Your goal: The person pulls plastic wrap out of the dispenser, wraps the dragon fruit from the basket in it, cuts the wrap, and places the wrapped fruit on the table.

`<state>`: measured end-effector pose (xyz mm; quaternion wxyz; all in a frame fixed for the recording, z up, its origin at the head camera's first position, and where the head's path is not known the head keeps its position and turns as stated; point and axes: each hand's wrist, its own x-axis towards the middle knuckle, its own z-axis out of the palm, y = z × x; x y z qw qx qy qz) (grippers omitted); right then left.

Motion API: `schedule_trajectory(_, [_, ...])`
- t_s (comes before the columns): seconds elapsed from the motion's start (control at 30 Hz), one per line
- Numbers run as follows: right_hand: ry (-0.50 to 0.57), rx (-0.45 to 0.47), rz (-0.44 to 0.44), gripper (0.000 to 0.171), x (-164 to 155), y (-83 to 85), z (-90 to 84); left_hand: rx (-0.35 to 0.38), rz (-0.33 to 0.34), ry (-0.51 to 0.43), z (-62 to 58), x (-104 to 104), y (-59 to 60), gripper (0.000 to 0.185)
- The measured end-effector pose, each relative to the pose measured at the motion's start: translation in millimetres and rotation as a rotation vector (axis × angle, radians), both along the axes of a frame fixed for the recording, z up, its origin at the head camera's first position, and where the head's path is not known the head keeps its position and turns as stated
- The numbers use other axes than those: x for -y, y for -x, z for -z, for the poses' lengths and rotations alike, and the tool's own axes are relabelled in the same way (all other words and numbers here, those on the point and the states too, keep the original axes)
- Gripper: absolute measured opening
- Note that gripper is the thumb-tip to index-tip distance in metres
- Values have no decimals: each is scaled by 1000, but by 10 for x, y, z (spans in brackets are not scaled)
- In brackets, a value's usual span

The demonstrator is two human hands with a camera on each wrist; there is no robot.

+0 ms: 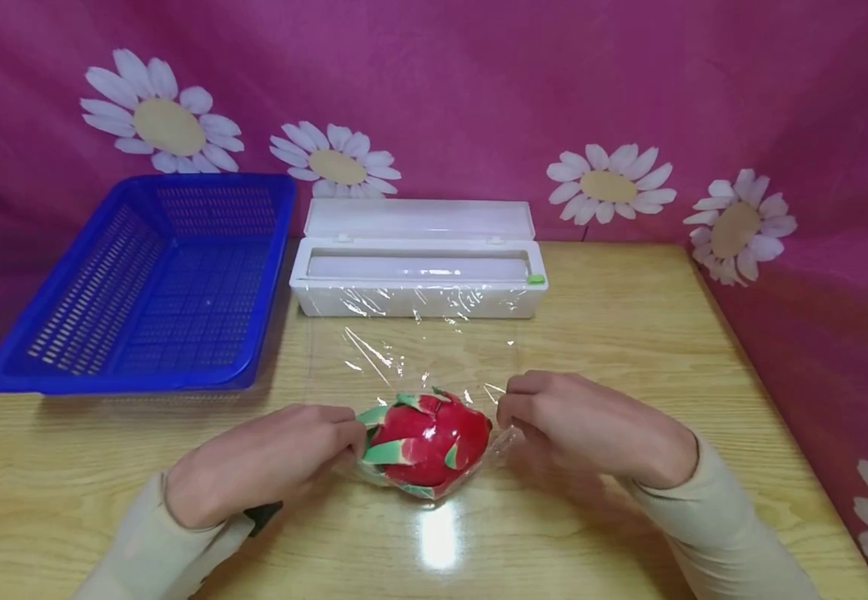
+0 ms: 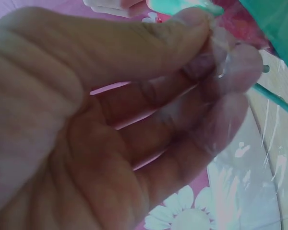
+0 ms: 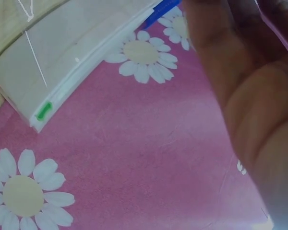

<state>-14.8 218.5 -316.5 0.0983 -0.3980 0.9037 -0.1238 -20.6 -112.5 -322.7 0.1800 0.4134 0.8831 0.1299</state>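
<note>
A red dragon fruit (image 1: pixel 434 437) with green scales lies on the table, with clear cling film (image 1: pixel 381 354) over and around it. The film runs back to a white dispenser box (image 1: pixel 418 302), whose lid stands raised behind the roll. At the fruit's left end, my left hand (image 1: pixel 276 454) pinches the film; the left wrist view shows thumb and fingertips together on it. On the other side my right hand (image 1: pixel 591 425) grips the film's right edge, just off the fruit. Its fingertips are cut off in the right wrist view, where the palm side (image 3: pixel 259 110) shows dark.
A blue plastic basket (image 1: pixel 141 383) stands on the left of the wooden table (image 1: pixel 629 333). On the box's right front corner sits a green slider (image 1: pixel 535 279). Behind everything hangs a magenta cloth (image 1: pixel 449 92) printed with white daisies, also along the right side.
</note>
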Motion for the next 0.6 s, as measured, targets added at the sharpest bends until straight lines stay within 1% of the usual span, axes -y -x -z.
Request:
schedule_trajectory(0.1, [17, -18, 0, 20, 5, 20, 35, -29, 14, -24, 14, 2, 7, 29])
schedule_trajectory(0.23, [43, -42, -10, 21, 11, 52, 71, -51, 15, -37, 26, 4, 12, 34])
schedule_trajectory(0.4, [54, -38, -24, 19, 12, 73, 82, -79, 18, -24, 27, -1, 10, 33])
schedule_trajectory(0.5, [64, -32, -25, 20, 13, 80, 91, -112, 19, -7, 31, -11, 9, 33])
schedule_trajectory(0.6, [80, -49, -31, 21, 18, 89, 115, -141, 22, 1, 46, -19, 13, 34])
